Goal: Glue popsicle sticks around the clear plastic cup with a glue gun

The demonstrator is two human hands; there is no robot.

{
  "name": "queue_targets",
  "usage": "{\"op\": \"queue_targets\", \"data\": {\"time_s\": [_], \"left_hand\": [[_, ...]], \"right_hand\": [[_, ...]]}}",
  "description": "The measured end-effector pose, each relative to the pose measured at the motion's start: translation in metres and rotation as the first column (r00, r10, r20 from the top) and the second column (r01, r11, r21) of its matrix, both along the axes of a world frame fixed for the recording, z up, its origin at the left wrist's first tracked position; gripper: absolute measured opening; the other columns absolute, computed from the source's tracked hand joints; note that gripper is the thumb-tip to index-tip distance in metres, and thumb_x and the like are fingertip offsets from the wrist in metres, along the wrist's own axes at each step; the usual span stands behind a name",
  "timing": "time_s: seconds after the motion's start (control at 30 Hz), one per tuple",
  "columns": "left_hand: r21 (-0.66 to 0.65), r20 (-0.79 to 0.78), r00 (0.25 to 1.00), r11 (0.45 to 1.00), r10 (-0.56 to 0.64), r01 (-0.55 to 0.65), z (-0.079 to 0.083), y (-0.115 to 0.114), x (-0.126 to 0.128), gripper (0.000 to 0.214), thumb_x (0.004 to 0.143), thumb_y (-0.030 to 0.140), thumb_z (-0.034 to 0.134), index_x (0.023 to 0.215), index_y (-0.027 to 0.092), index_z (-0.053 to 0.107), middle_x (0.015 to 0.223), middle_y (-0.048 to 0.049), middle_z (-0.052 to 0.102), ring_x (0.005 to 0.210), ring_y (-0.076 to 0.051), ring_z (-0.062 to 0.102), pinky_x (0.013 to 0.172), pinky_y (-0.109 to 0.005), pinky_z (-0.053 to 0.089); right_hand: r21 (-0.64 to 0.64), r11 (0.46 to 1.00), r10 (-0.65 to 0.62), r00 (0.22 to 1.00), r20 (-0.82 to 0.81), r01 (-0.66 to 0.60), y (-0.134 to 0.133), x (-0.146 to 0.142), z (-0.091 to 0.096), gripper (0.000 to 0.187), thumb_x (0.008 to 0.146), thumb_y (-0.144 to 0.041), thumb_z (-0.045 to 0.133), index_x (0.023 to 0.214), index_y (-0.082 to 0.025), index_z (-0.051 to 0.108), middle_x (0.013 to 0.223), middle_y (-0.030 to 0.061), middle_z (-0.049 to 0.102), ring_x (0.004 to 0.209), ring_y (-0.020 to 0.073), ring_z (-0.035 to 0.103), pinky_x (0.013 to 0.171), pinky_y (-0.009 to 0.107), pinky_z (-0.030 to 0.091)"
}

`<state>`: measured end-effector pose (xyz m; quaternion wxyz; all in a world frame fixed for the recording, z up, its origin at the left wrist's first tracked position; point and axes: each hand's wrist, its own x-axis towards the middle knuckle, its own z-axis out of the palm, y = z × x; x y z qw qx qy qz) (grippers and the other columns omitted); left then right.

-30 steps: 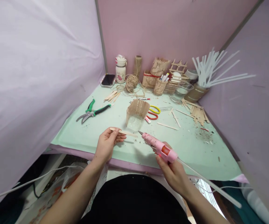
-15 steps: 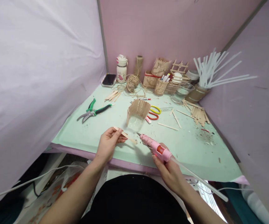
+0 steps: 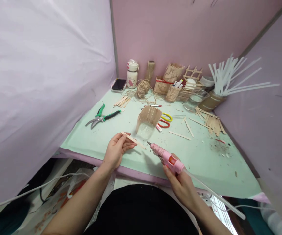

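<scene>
Slanting stick (image 3: 134,140), steeper than before

Left grip (image 3: 115,149) pinches wooden stick (image 3: 134,140)

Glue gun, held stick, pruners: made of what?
Glue gun: probably plastic, pink and moulded-looking. Held stick: likely bare wood, pale and matte. Pruners: apparently metal blades, grey with sheen; green-and-black handles look coated, plastic or rubber unclear.

The tabletop (image 3: 121,122) leaves room to pass between the pruning shears (image 3: 102,118) and the stick-clad container (image 3: 149,115), but scissors handles (image 3: 164,121) block a low path just right of the container. Nearer, only a narrow gap parts the glue gun (image 3: 167,157) from the wooden stick (image 3: 137,142).
</scene>
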<state>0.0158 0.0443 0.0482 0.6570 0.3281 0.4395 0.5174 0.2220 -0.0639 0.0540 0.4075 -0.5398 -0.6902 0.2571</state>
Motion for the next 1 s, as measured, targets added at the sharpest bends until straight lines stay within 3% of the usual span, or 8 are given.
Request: {"op": "queue_targets", "data": {"time_s": [0.1, 0.2, 0.33, 0.43, 0.57, 0.83, 1.0], "left_hand": [[0.019, 0.001, 1.000, 1.000, 0.008, -0.008, 0.001, 0.001, 0.001, 0.036, 0.068, 0.040, 0.078, 0.085, 0.012, 0.063, 0.073, -0.0057, 0.072, 0.065, -0.013, 0.070, 0.061, -0.019, 0.055], [0.049, 0.005, 1.000, 0.998, 0.027, -0.027, 0.003, 0.001, 0.001, 0.037, 0.065, 0.040, 0.081, 0.080, 0.011, 0.064, 0.072, -0.0033, 0.071, 0.065, -0.010, 0.068, 0.061, -0.017, 0.054], [0.055, 0.002, 0.999, 0.997, 0.054, -0.054, 0.003, -0.001, 0.000, 0.044, 0.063, 0.036, 0.082, 0.095, 0.014, 0.062, 0.069, -0.0011, 0.071, 0.062, -0.009, 0.066, 0.061, -0.017, 0.052], [0.063, 0.001, 0.999, 0.997, 0.054, -0.054, 0.001, -0.001, 0.001, 0.056, 0.063, 0.033, 0.083, 0.111, 0.016, 0.058, 0.070, -0.0007, 0.071, 0.063, -0.010, 0.066, 0.062, -0.018, 0.052], [0.068, -0.013, 0.999, 0.997, 0.046, -0.045, -0.006, 0.000, 0.001, 0.048, 0.062, 0.036, 0.083, 0.099, 0.012, 0.063, 0.072, -0.0029, 0.072, 0.065, -0.011, 0.067, 0.066, -0.021, 0.054], [0.289, -0.218, 0.968, 0.956, 0.122, -0.055, -0.012, -0.003, 0.000, 0.041, 0.074, 0.037, 0.075, 0.105, 0.014, 0.061, 0.078, -0.0025, 0.073, 0.075, -0.015, 0.071, 0.077, -0.029, 0.057], [0.322, -0.260, 0.954, 0.945, 0.149, -0.060, -0.010, -0.006, 0.003, 0.043, 0.075, 0.036, 0.074, 0.110, 0.016, 0.059, 0.076, -0.0016, 0.073, 0.076, -0.016, 0.071, 0.078, -0.030, 0.056]], "right_hand": [[-0.087, 0.994, 0.066, 0.995, -0.071, -0.072, 0.000, 0.001, -0.001, 0.047, 0.100, -0.032, 0.039, 0.147, -0.032, 0.040, 0.146, 0.0039, 0.049, 0.137, 0.0256, 0.043, 0.114, 0.047, 0.036], [-0.087, 0.994, 0.066, 0.994, -0.083, -0.074, 0.000, 0.002, -0.001, 0.047, 0.100, -0.033, 0.040, 0.147, -0.032, 0.040, 0.147, 0.0035, 0.049, 0.138, 0.0262, 0.042, 0.115, 0.047, 0.034], [-0.085, 0.992, 0.087, 0.993, -0.080, -0.094, -0.001, 0.001, -0.002, 0.046, 0.100, -0.032, 0.039, 0.146, -0.031, 0.041, 0.145, 0.0053, 0.049, 0.135, 0.0261, 0.044, 0.113, 0.046, 0.036], [-0.049, 0.998, 0.033, 0.999, -0.027, -0.034, -0.002, 0.001, -0.006, 0.042, 0.099, -0.032, 0.042, 0.141, -0.027, 0.047, 0.131, 0.0091, 0.058, 0.124, 0.0264, 0.053, 0.103, 0.043, 0.046], [0.027, 0.999, -0.022, 1.000, 0.014, 0.022, -0.004, 0.001, -0.010, 0.032, 0.098, -0.032, 0.045, 0.127, -0.025, 0.055, 0.110, 0.0084, 0.061, 0.107, 0.0246, 0.058, 0.094, 0.041, 0.050], [0.079, 0.996, -0.045, 0.993, 0.106, 0.036, -0.002, 0.003, -0.006, 0.038, 0.098, -0.032, 0.041, 0.134, -0.026, 0.052, 0.110, 0.0091, 0.061, 0.108, 0.0267, 0.058, 0.090, 0.043, 0.049], [0.063, 0.998, -0.011, 0.991, 0.134, 0.003, -0.001, 0.001, -0.008, 0.039, 0.098, -0.028, 0.041, 0.137, -0.026, 0.048, 0.111, 0.0089, 0.060, 0.106, 0.0254, 0.057, 0.089, 0.042, 0.047]]}}
